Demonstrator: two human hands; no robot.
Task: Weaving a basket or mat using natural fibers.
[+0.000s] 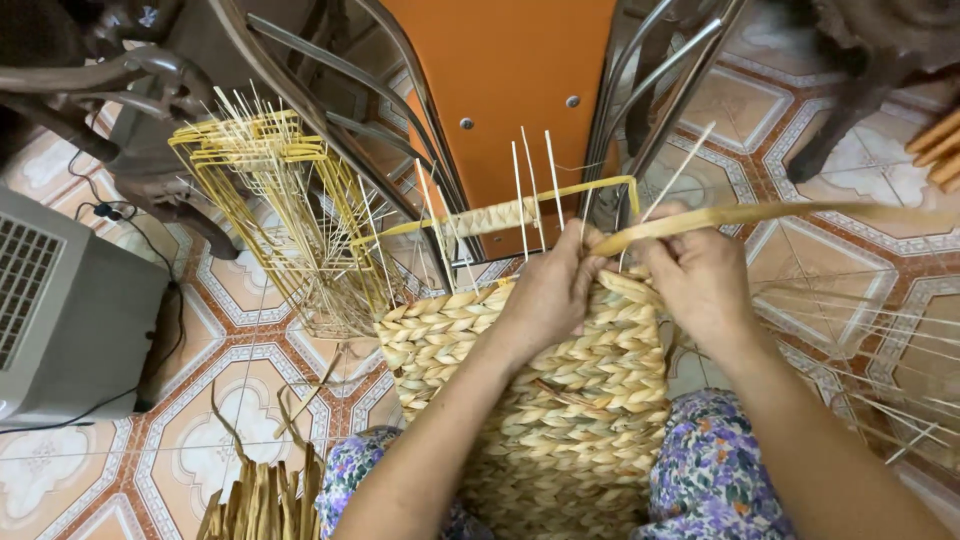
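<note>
Presently the left hand [548, 290] is closed, pinching the weave at the top edge of the half-woven basket [540, 400] lying across the lap. The right hand [700, 280], just beside it, grips a flat yellow fibre strand [780, 213] trailing off rightward. Thin upright stakes [530, 190] rise between them from the yellow wire frame [600, 187]. Risk: uneven pull may snap the strand or bend a stake, leaving a loose row.
</note>
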